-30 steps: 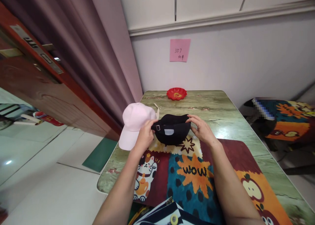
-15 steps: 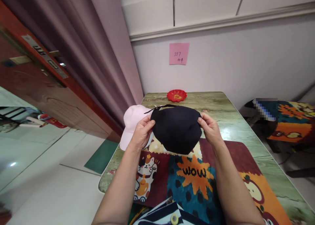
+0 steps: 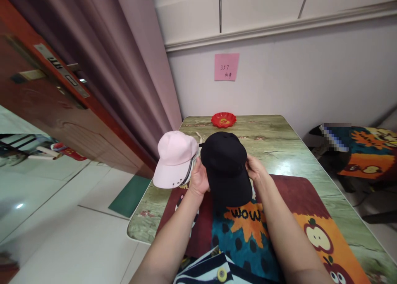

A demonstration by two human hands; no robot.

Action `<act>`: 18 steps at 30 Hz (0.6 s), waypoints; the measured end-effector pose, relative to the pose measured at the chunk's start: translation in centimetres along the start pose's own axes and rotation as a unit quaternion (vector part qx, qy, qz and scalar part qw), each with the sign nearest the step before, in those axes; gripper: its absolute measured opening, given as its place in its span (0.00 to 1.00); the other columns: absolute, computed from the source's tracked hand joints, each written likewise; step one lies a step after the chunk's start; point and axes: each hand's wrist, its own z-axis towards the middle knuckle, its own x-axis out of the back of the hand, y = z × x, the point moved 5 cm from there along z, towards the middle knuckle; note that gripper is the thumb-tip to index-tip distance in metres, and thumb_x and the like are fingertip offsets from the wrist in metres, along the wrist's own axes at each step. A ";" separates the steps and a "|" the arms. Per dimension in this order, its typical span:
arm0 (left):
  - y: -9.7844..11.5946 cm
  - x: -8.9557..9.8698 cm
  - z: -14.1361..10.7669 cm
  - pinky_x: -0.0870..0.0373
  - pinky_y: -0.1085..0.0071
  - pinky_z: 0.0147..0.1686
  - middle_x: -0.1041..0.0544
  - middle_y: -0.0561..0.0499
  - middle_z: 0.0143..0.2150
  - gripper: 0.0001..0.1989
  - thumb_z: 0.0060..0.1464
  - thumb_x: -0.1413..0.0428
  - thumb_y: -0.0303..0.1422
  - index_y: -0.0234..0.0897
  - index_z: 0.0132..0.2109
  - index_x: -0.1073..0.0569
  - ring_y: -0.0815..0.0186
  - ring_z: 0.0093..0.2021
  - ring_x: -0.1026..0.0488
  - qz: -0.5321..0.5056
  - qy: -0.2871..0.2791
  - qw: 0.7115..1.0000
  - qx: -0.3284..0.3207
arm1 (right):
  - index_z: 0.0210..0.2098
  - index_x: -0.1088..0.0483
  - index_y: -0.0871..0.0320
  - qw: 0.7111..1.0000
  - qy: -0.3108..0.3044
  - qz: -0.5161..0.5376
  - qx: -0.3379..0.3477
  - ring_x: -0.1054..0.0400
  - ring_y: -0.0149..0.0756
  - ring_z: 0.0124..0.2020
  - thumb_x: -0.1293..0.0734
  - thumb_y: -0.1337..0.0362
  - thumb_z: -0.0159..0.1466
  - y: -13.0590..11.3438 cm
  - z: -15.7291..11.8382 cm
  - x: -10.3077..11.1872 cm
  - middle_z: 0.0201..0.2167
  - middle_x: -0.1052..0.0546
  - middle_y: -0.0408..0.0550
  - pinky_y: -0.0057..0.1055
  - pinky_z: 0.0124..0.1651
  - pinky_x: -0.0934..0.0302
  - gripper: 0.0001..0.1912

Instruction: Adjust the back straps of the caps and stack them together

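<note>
A black baseball cap (image 3: 225, 164) is held between my two hands over the patterned mat (image 3: 245, 234), its crown rounded and its brim pointing down toward me. My left hand (image 3: 199, 178) supports the cap's left side, with its fingers partly hidden behind the cap. At the opposite side, my right hand (image 3: 254, 167) grips the edge, its fingertips tucked out of sight. Just left of my left hand sits a pale pink cap (image 3: 176, 151) with its brim toward me and dark rings along the brim edge.
A red scalloped dish (image 3: 223, 119) stands at the back of the green wood-pattern table (image 3: 266, 131). On the wall hangs a pink note (image 3: 226, 67). To the left are a purple curtain (image 3: 139, 48) and a wooden door (image 3: 77, 114). Another patterned cloth (image 3: 366, 151) lies at the right.
The black cap has turned from a flattened, stretched pose to a rounded crown with its brim showing toward me. My hands have come closer together, uncovering more of the pink cap.
</note>
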 end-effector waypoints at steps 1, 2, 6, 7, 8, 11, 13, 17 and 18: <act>-0.6 -0.1 -0.2 0.44 0.47 0.70 0.24 0.44 0.62 0.28 0.63 0.48 0.50 0.39 0.63 0.28 0.50 0.68 0.35 0.003 -0.008 1.000 0.026 | 0.30 0.26 0.57 1.000 0.006 0.005 -0.008 0.25 0.34 0.21 0.28 0.67 0.61 0.3 0.1 0.0 0.22 0.19 0.43 0.28 0.31 0.26 0.05; -1.2 0.0 -0.4 0.44 0.46 0.69 0.24 0.42 0.61 0.28 0.62 0.46 0.48 0.39 0.63 0.28 0.49 0.67 0.33 0.006 -0.014 0.998 0.054 | 0.29 0.27 0.57 1.000 0.011 0.010 -0.015 0.24 0.34 0.21 0.28 0.67 0.62 0.4 0.1 0.0 0.21 0.19 0.43 0.28 0.31 0.25 0.05; -2.7 0.8 -1.0 0.42 0.46 0.68 0.22 0.39 0.58 0.26 0.63 0.45 0.40 0.35 0.65 0.30 0.48 0.63 0.28 -0.007 0.002 0.992 0.125 | 0.31 0.26 0.56 0.999 0.020 0.037 -0.020 0.23 0.33 0.23 0.32 0.66 0.66 -0.3 -0.6 0.2 0.22 0.19 0.41 0.26 0.34 0.24 0.06; -2.9 1.0 -1.0 0.41 0.46 0.68 0.22 0.39 0.58 0.26 0.64 0.45 0.40 0.34 0.65 0.30 0.49 0.62 0.27 -0.014 0.012 0.991 0.131 | 0.33 0.26 0.56 0.998 0.015 0.050 -0.020 0.22 0.33 0.24 0.32 0.66 0.67 -0.6 -1.1 0.3 0.23 0.18 0.41 0.25 0.35 0.24 0.05; -2.9 1.2 -1.0 0.41 0.46 0.68 0.21 0.38 0.58 0.27 0.65 0.46 0.42 0.34 0.66 0.30 0.49 0.62 0.27 -0.021 0.022 0.990 0.134 | 0.35 0.25 0.56 0.998 0.005 0.065 -0.025 0.21 0.33 0.26 0.33 0.66 0.67 -0.8 -1.8 0.3 0.25 0.17 0.42 0.26 0.36 0.24 0.05; -3.1 1.2 -0.6 0.40 0.46 0.67 0.22 0.38 0.59 0.32 0.65 0.50 0.51 0.35 0.67 0.32 0.49 0.61 0.27 -0.041 0.048 0.989 0.130 | 0.43 0.24 0.59 0.992 -0.035 0.105 -0.061 0.18 0.39 0.36 0.34 0.62 0.69 -0.2 -4.9 0.4 0.34 0.15 0.48 0.33 0.43 0.23 0.09; -3.4 1.3 -0.3 0.40 0.46 0.67 0.22 0.38 0.59 0.37 0.64 0.53 0.57 0.37 0.68 0.33 0.49 0.61 0.27 -0.050 0.061 0.989 0.128 | 0.46 0.24 0.60 0.989 -0.039 0.116 -0.084 0.19 0.43 0.41 0.35 0.59 0.70 1.4 -7.6 0.6 0.37 0.15 0.52 0.38 0.48 0.23 0.13; -4.4 1.2 0.3 0.39 0.47 0.67 0.23 0.37 0.60 0.40 0.63 0.56 0.60 0.35 0.69 0.35 0.49 0.61 0.26 -0.041 0.052 0.986 0.151 | 0.51 0.25 0.57 0.987 0.031 0.148 -0.055 0.21 0.42 0.49 0.30 0.65 0.66 5.3 -12.6 0.7 0.44 0.16 0.49 0.37 0.55 0.26 0.14; -4.6 1.2 0.5 0.38 0.48 0.66 0.23 0.37 0.59 0.41 0.63 0.56 0.60 0.34 0.69 0.35 0.49 0.60 0.26 -0.030 0.044 0.987 0.150 | 0.52 0.25 0.56 0.987 0.032 0.153 -0.046 0.22 0.42 0.51 0.29 0.66 0.65 5.9 -13.4 0.4 0.47 0.17 0.50 0.38 0.56 0.27 0.16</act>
